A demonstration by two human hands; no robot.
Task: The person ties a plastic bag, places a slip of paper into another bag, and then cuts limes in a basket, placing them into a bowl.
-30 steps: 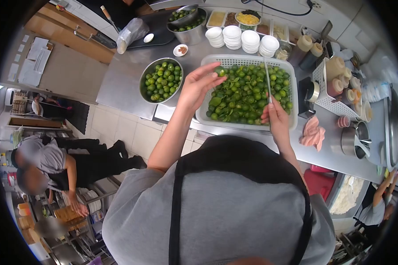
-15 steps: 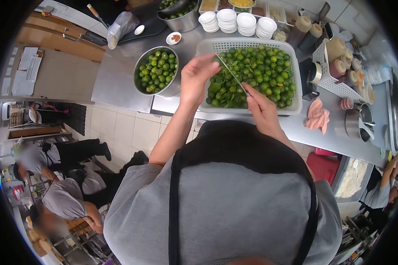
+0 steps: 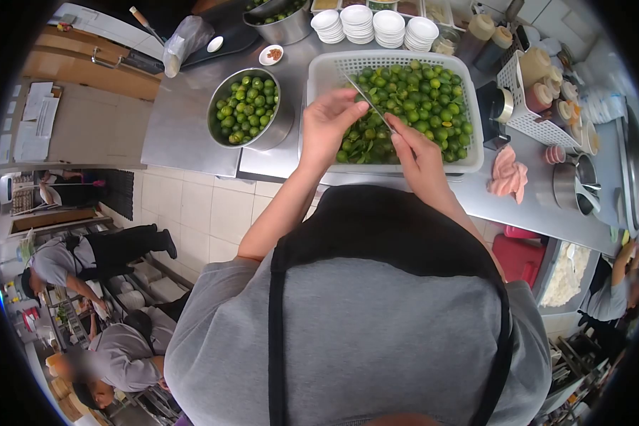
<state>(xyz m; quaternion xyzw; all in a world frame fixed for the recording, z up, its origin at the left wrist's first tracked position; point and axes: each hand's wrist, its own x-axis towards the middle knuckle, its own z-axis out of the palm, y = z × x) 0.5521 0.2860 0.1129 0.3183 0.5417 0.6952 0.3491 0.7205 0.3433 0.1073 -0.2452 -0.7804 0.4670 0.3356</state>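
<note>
My right hand [image 3: 417, 149] is closed around the handle of a small knife [image 3: 369, 101], whose thin blade points up and left past my left fingertips. My left hand [image 3: 330, 121] is pinched just beside the blade, on what looks like a small green lime that is mostly hidden by fingers and blade. Both hands are over the front left part of a white perforated plastic basket [image 3: 318, 74] holding many small green limes [image 3: 433, 99] and some loose leaves. To the left, a round steel pot [image 3: 280, 117] is filled with more limes [image 3: 245, 110].
White bowl stacks [image 3: 389, 28] line the counter's back, near a small dish of reddish bits [image 3: 270, 55]. At right are a pink cloth [image 3: 508, 175], a bottle basket [image 3: 536, 117] and steel pans [image 3: 571, 188]. Co-workers [image 3: 128, 358] are behind at left, another person [image 3: 610, 295] at far right.
Both hands and the knife stay together over the basket, my left hand now slightly further right and lower. The view has shifted a little. At left, the co-workers have changed posture.
</note>
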